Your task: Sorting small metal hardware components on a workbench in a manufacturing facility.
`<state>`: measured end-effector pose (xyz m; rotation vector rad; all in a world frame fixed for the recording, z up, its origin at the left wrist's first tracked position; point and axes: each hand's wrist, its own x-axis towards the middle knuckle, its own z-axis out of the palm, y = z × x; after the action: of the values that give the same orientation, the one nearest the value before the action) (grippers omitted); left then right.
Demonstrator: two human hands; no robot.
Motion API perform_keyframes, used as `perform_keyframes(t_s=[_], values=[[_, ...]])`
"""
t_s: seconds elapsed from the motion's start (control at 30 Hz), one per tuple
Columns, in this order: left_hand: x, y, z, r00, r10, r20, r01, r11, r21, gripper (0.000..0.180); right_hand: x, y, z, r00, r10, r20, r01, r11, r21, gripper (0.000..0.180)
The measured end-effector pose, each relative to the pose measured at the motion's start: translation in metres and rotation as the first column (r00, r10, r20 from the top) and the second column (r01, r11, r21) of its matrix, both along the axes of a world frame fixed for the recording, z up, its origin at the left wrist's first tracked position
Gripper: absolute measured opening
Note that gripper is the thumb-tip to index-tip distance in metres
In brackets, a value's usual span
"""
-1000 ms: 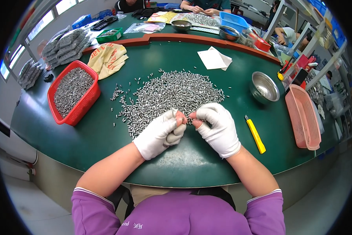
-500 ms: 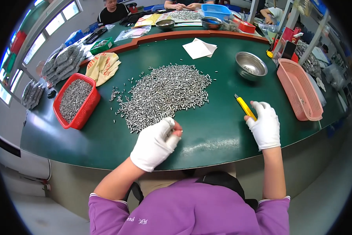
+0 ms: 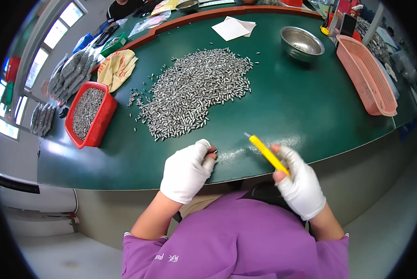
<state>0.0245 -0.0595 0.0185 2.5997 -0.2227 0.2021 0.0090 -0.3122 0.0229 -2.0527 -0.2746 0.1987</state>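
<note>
My left hand (image 3: 187, 172), in a white glove with bare fingertips, pinches a small metal pin (image 3: 215, 151) between thumb and fingers at the table's near side. In my right hand (image 3: 301, 183), gloved the same way, is a yellow utility knife (image 3: 268, 153), its short blade pointing up and left toward the left hand. The knife is apart from the pin. Beyond my left hand a large heap of small shiny metal pins (image 3: 194, 93) is spread over the green table (image 3: 259, 111), with a few strays at its left edge.
On the left stands a red plastic basket (image 3: 107, 114) full of small metal parts, beside a yellowish cloth (image 3: 117, 69) and grey bags (image 3: 71, 76). A metal bowl (image 3: 302, 43) and a long pink basket (image 3: 368, 76) stand at the right. White papers (image 3: 234, 29) lie at the back.
My right hand has lifted the knife off the table and brought it left and nearer to me. My left hand has drawn back slightly from the heap. The view has tipped downward.
</note>
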Motion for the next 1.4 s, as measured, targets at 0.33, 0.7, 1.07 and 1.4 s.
perform_keyframes(t_s=[0.33,0.7,1.07,1.4], values=[[0.0,-0.002,-0.004,0.997,0.062,0.035,-0.062,0.998,0.005,0.006,-0.017,0.039,-0.012,0.925,0.228,0.305,-0.081,0.9,-0.429,0.055],[-0.002,-0.003,-0.004,0.996,0.072,0.051,-0.073,0.997,0.003,0.006,-0.015,0.049,-0.01,0.894,0.258,0.367,-0.051,0.871,-0.488,0.053],[-0.001,-0.003,-0.005,0.997,0.068,0.032,-0.068,0.998,0.008,0.007,-0.001,0.043,0.004,0.885,0.375,0.276,-0.201,0.842,-0.5,0.055],[-0.001,-0.005,-0.003,0.997,0.059,0.045,-0.06,0.998,0.018,0.008,-0.008,0.046,-0.004,0.915,0.279,0.29,-0.142,0.898,-0.416,0.055]])
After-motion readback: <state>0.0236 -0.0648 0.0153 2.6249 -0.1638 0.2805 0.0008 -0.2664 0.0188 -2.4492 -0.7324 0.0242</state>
